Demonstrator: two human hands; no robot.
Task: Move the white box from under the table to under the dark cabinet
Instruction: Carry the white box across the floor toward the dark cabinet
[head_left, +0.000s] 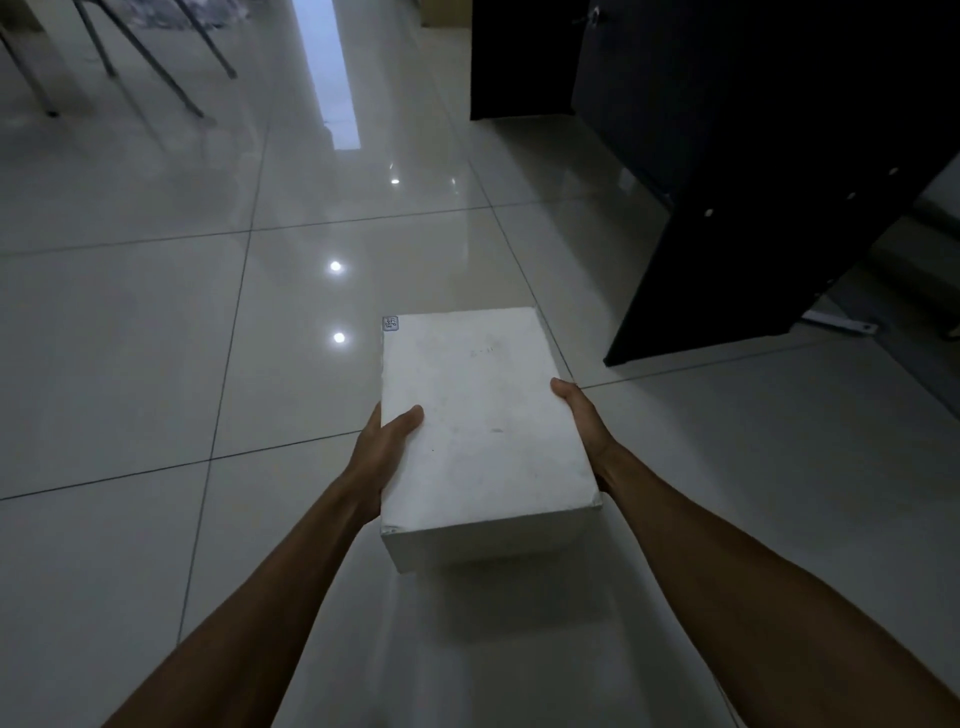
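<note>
The white box (483, 421), stiff and seemingly light, is carried above the tiled floor (156, 338) near the dark cabinet (753, 156), left hand (387, 447) and right hand (582, 415) clasping its long sides.

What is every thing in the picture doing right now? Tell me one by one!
white box: closed, held up off the floor, not yet under the cabinet.
left hand: gripping the box's left side.
right hand: gripping the box's right side.
dark cabinet: standing ahead on the right.
floor: shiny, reflecting lights.
metal legs: standing far left.
</note>
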